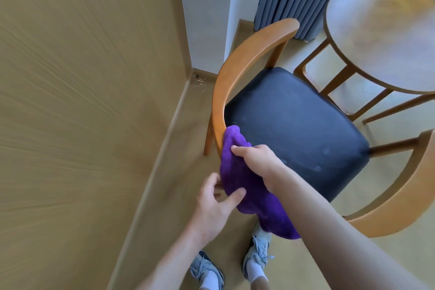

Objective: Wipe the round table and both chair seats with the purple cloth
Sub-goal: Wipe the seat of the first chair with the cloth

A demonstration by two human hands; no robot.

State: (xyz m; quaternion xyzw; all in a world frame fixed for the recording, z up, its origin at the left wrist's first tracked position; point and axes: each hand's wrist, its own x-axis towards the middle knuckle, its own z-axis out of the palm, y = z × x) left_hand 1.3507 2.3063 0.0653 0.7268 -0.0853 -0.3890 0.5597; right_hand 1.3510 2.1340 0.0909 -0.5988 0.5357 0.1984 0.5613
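Beside the wood-panelled wall [82,101], a round table [381,37] stands at upper right, close to a chair [237,68] with a curved wooden backrest and a dark seat [294,122]. Second chair's backrest [400,198] at lower right. Purple cloth [247,186] draped over the first backrest's near end, gripped by the right hand [256,160]; left hand [216,202], fingers loosely spread, thumb touching the cloth's lower edge. Two grey shoes [257,249] below.

One purple cloth [247,186], one round table [386,37], two chairs [247,59] [400,195], two hands [256,160] [211,205], two shoes [204,268] [259,249].
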